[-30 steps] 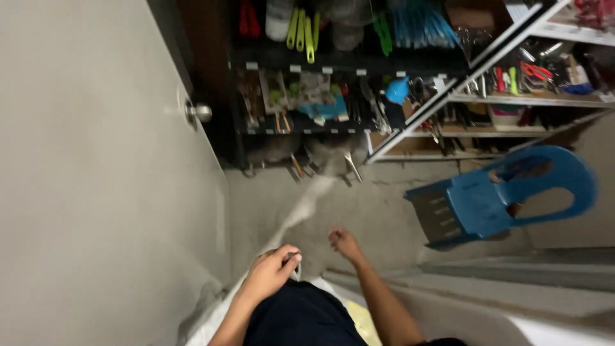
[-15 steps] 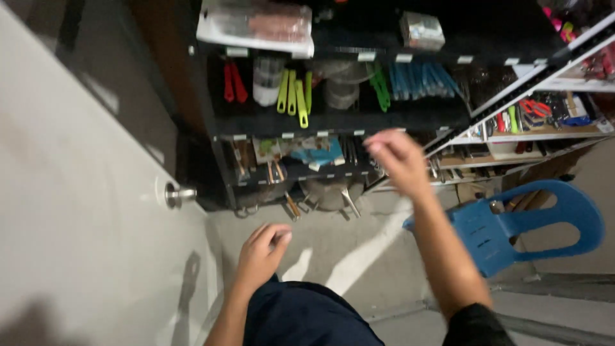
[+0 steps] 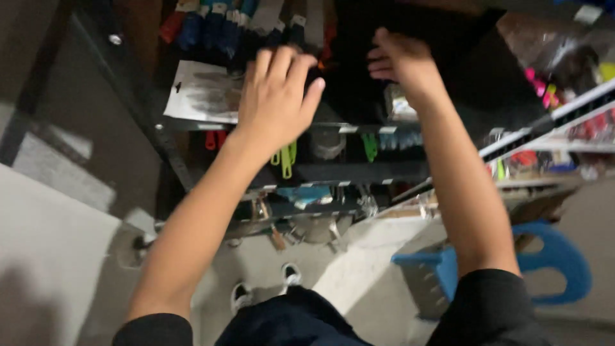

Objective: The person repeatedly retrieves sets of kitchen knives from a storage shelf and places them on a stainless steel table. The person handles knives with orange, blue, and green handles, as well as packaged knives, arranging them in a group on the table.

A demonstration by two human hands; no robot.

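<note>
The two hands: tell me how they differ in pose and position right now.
The left hand shows its back with fingers spread and straight, in front of the shelf edge; the right hand has fingers curled and reaches deeper into the dark shelf. The left hand is nearer the camera and lower; the right hand sits higher. Both are bare and raised toward the same shelf; neither visibly holds anything.

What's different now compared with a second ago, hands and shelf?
Both hands went up from waist level to the upper shelves. The right hand rose first and now reaches into the dark shelf space; the left hand followed and is spread in front of the hanging tools. Whether either grips anything cannot be seen. The view tilted upward too. The shelf rack and blue plastic chair stayed put.
</note>
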